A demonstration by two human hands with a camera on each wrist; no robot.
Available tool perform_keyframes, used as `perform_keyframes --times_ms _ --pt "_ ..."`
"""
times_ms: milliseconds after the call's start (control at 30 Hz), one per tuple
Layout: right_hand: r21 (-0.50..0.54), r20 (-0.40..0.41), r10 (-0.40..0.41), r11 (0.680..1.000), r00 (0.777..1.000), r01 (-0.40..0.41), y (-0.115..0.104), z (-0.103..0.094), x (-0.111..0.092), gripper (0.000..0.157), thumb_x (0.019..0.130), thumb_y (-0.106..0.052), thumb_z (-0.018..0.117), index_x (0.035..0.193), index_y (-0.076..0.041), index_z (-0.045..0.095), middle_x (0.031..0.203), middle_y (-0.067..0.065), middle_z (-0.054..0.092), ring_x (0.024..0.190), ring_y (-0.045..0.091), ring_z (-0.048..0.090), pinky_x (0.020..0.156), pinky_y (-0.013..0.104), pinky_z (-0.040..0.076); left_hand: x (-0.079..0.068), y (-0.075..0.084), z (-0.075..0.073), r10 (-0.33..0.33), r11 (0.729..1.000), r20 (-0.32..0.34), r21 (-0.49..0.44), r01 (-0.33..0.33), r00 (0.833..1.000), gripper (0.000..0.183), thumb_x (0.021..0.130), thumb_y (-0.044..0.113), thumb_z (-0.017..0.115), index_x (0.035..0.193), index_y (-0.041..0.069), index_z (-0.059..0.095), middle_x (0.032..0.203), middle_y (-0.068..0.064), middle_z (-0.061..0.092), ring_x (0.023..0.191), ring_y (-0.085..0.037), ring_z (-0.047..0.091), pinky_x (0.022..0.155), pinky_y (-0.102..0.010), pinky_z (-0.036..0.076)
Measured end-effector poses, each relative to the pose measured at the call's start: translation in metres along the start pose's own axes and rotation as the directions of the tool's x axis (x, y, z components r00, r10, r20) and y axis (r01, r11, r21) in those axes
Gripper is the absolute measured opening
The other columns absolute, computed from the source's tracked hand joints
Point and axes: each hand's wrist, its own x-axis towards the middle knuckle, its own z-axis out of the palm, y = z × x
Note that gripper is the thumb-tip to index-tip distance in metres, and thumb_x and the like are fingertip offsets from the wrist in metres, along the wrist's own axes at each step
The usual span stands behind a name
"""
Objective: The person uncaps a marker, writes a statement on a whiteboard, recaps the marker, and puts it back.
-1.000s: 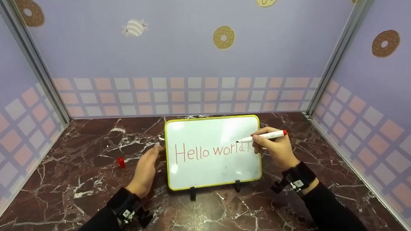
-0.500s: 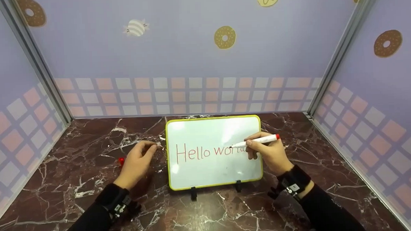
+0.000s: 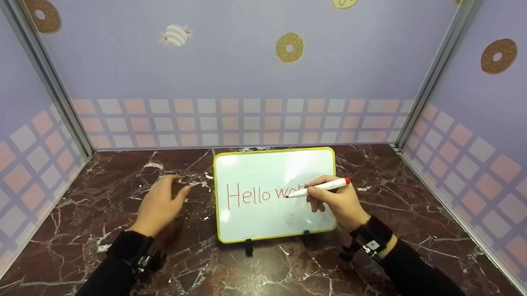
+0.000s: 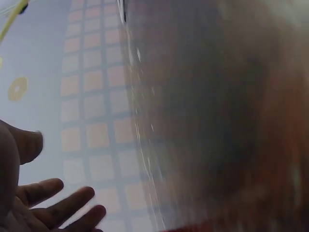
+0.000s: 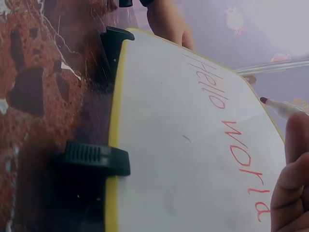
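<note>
A small whiteboard [image 3: 258, 224] with a yellow frame stands propped up, with red handwriting that begins "Hello wor" and continues behind the right hand. My right hand [image 3: 337, 202] pinches a white marker [image 3: 329, 186] with a red end, its uncapped tip over the writing in the head view. The right wrist view shows the marker's dark red tip [image 5: 263, 100] apart from the board's surface. Left of the board, my left hand [image 3: 159, 206] hangs over the table with thumb and fingers spread, holding nothing. The red cap seen earlier is hidden behind it in the head view.
Two black feet [image 3: 249, 248] hold the board's lower edge on the dark red marbled table [image 3: 269, 281]. Purple patterned walls [image 3: 224, 69] close in the back and both sides, joined by grey metal corner posts [image 3: 49, 77].
My left hand has drawn away from the board's left edge, moving left over where the red cap lay. My right hand, gripping the marker, has moved left and slightly down across the writing.
</note>
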Motion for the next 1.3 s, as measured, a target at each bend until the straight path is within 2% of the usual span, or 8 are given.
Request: perform_keyframes --times_ms 333,433,633,800,900,1033,1167,1300 --pt "-0.015 0.059 0.029 0.999 0.998 -0.028 0.001 0.009 -0.006 0.018 0.103 0.006 0.072 0.113 0.022 0.071 0.082 0.01 0.078 0.059 0.016 0.068 0.053 0.021 0.052 0.002 -0.019 -0.013 -0.048 0.989 0.027 0.141 0.044 0.998 0.068 0.115 0.041 0.063 0.158 -0.009 0.048 0.154 -0.042 0.051 0.144 -0.062 0.046 0.125 -0.073 0.032" --pt "-0.023 0.068 0.038 0.999 0.997 -0.036 0.002 0.011 -0.007 0.017 0.103 0.006 0.072 0.112 0.02 0.071 0.082 0.013 0.078 0.058 0.016 0.069 0.053 0.021 0.051 0.001 -0.024 -0.017 -0.078 0.979 0.058 0.194 0.065 0.995 0.073 0.114 0.042 0.063 0.159 -0.013 0.045 0.154 -0.046 0.046 0.144 -0.066 0.042 0.126 -0.075 0.028" --pt "-0.042 0.073 0.044 0.998 0.996 -0.041 0.003 0.014 -0.007 0.016 0.102 0.004 0.074 0.111 0.017 0.075 0.082 0.013 0.079 0.058 0.016 0.069 0.052 0.021 0.05 -0.002 -0.032 -0.026 -0.183 0.957 0.198 0.259 0.128 0.963 0.078 0.114 0.042 0.062 0.163 -0.014 0.038 0.16 -0.051 0.033 0.143 -0.072 0.035 0.117 -0.082 0.035" --pt "-0.029 0.096 0.049 0.999 0.994 -0.046 0.005 0.017 -0.008 0.015 0.102 0.005 0.074 0.111 0.017 0.074 0.083 0.013 0.079 0.058 0.016 0.069 0.052 0.021 0.05 -0.004 -0.035 -0.027 -0.21 0.946 0.259 0.296 0.13 0.943 0.056 0.111 0.031 0.067 0.149 -0.009 0.055 0.148 -0.049 0.045 0.133 -0.07 0.042 0.101 -0.079 0.047" --pt "-0.025 0.108 0.054 0.998 0.993 -0.052 0.006 0.019 -0.009 0.016 0.102 0.006 0.073 0.112 0.018 0.073 0.083 0.014 0.079 0.058 0.016 0.068 0.052 0.021 0.05 -0.005 -0.035 -0.028 -0.203 0.94 0.256 0.32 0.115 0.945 0.039 0.108 0.023 0.07 0.134 -0.005 0.064 0.135 -0.043 0.054 0.124 -0.065 0.047 0.091 -0.074 0.052" --pt "-0.038 0.117 0.067 0.997 0.991 -0.063 0.007 0.02 -0.01 0.016 0.103 0.005 0.073 0.113 0.016 0.074 0.083 0.014 0.079 0.058 0.015 0.068 0.051 0.021 0.05 -0.006 -0.034 -0.03 -0.184 0.935 0.25 0.342 0.092 0.951 0.021 0.107 0.015 0.07 0.118 -0.003 0.069 0.131 -0.043 0.057 0.123 -0.066 0.05 0.089 -0.075 0.053" --pt "-0.043 0.127 0.074 0.997 0.989 -0.069 0.006 0.022 -0.011 0.016 0.102 0.004 0.074 0.113 0.016 0.074 0.083 0.015 0.079 0.058 0.016 0.069 0.051 0.022 0.05 -0.007 -0.031 -0.032 -0.167 0.938 0.254 0.34 0.074 0.953 0.013 0.105 0.009 0.07 0.108 -0.004 0.068 0.118 -0.037 0.065 0.109 -0.058 0.064 0.085 -0.07 0.057" --pt "-0.037 0.135 0.079 0.997 0.988 -0.075 0.007 0.026 -0.012 0.017 0.102 0.005 0.073 0.112 0.018 0.073 0.083 0.014 0.079 0.058 0.016 0.069 0.05 0.022 0.049 -0.009 -0.027 -0.034 -0.184 0.936 0.247 0.338 0.093 0.951 0.016 0.106 0.014 0.071 0.105 -0.002 0.068 0.1 -0.024 0.07 0.089 -0.045 0.069 0.073 -0.061 0.057"
